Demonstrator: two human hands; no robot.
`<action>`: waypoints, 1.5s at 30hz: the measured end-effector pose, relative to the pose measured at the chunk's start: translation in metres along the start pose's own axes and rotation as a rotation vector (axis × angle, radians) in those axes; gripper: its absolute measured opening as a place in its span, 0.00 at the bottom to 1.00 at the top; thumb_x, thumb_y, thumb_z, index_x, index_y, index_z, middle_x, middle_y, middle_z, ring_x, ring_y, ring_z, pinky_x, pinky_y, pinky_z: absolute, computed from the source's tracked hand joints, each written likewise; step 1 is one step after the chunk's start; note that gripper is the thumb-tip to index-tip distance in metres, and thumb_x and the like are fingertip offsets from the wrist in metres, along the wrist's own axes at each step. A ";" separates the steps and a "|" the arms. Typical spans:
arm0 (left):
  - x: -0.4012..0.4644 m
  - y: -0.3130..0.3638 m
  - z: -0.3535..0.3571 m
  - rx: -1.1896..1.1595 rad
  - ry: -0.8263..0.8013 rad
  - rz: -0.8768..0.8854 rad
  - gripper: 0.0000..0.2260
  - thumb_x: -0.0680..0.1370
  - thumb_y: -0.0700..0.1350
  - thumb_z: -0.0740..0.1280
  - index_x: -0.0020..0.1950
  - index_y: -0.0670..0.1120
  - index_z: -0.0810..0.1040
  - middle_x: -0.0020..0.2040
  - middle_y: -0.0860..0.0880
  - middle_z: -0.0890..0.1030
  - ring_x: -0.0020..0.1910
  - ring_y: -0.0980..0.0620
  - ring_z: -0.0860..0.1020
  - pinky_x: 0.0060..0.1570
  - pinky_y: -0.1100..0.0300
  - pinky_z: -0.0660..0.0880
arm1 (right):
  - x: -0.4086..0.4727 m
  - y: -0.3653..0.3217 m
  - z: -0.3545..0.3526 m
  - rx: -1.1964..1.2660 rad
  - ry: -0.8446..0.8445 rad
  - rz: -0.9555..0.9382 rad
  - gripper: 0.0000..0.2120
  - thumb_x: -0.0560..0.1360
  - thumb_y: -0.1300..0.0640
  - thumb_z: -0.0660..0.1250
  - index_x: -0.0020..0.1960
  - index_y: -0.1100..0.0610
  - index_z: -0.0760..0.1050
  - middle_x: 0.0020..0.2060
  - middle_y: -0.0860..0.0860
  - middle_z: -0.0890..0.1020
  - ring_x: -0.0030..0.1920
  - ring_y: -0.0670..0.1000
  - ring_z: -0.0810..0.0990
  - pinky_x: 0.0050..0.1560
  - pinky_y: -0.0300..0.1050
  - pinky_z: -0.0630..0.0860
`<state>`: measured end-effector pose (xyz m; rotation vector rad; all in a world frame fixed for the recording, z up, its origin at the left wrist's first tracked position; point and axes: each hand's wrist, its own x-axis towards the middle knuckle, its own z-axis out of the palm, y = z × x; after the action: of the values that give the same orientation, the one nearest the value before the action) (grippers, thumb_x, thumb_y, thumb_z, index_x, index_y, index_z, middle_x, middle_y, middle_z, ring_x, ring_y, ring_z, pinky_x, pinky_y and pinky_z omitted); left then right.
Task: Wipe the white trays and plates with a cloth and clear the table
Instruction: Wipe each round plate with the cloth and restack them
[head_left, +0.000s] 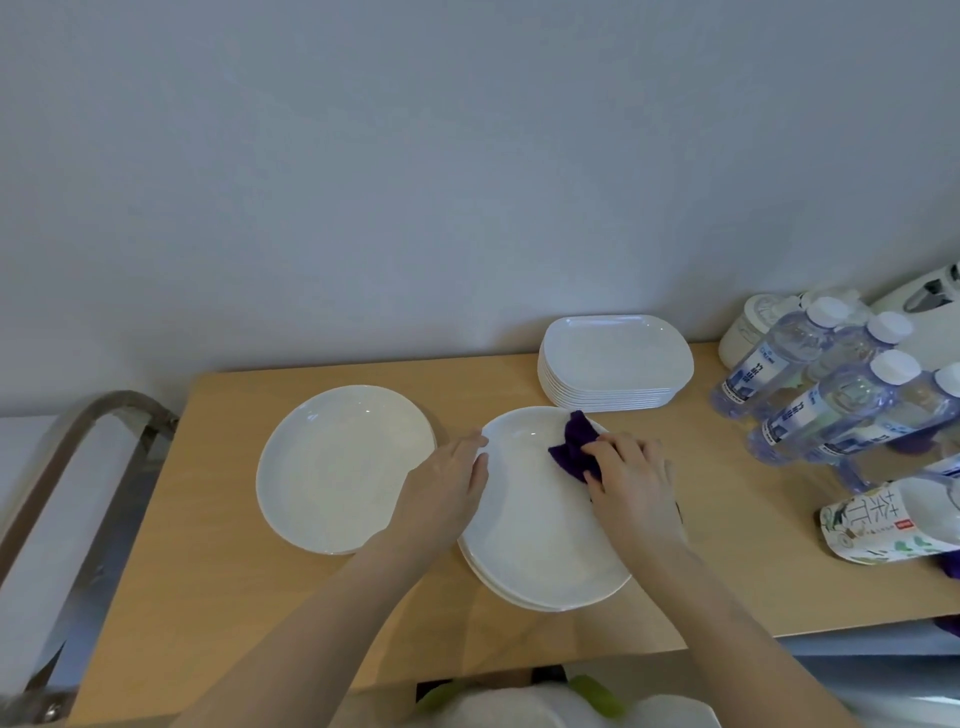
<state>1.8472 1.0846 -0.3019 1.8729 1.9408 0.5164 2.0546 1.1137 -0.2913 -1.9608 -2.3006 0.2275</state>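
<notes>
A small stack of white oval plates (535, 545) lies at the middle of the wooden table (218, 571). My right hand (631, 483) grips a dark purple cloth (574, 447) and presses it on the top plate's far right part. My left hand (449, 480) rests flat with straight fingers on that plate's left rim. Another white oval plate (337, 467) lies alone to the left. A stack of white rectangular trays (615, 364) stands at the back against the wall.
Several clear water bottles (821, 395) with white caps crowd the table's right side, with a labelled drink bottle (893, 525) lying near the right edge. A white appliance (748, 327) stands behind them. A metal cart handle (78, 467) curves up at the left.
</notes>
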 end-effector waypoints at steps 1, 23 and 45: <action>0.000 0.000 0.000 -0.018 0.000 -0.006 0.17 0.83 0.49 0.53 0.70 0.50 0.68 0.70 0.56 0.70 0.66 0.56 0.70 0.61 0.60 0.67 | 0.006 -0.004 0.002 0.007 0.009 0.010 0.12 0.78 0.58 0.61 0.60 0.53 0.75 0.61 0.48 0.75 0.59 0.56 0.67 0.56 0.49 0.65; 0.001 0.012 0.003 0.027 0.032 -0.069 0.20 0.82 0.56 0.49 0.70 0.51 0.64 0.61 0.54 0.77 0.55 0.54 0.77 0.51 0.59 0.73 | -0.030 -0.056 0.018 0.204 -0.228 -0.469 0.14 0.75 0.48 0.53 0.56 0.46 0.71 0.54 0.39 0.76 0.57 0.49 0.68 0.53 0.47 0.65; -0.004 0.009 0.005 0.034 0.086 0.011 0.17 0.83 0.50 0.52 0.69 0.49 0.68 0.64 0.53 0.76 0.60 0.53 0.75 0.58 0.60 0.71 | 0.030 0.001 0.012 -0.116 -0.022 -0.128 0.11 0.81 0.55 0.55 0.59 0.51 0.72 0.58 0.47 0.74 0.59 0.54 0.69 0.57 0.46 0.63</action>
<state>1.8577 1.0807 -0.3010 1.9126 2.0068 0.5801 2.0485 1.1425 -0.3037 -1.8607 -2.4948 0.1074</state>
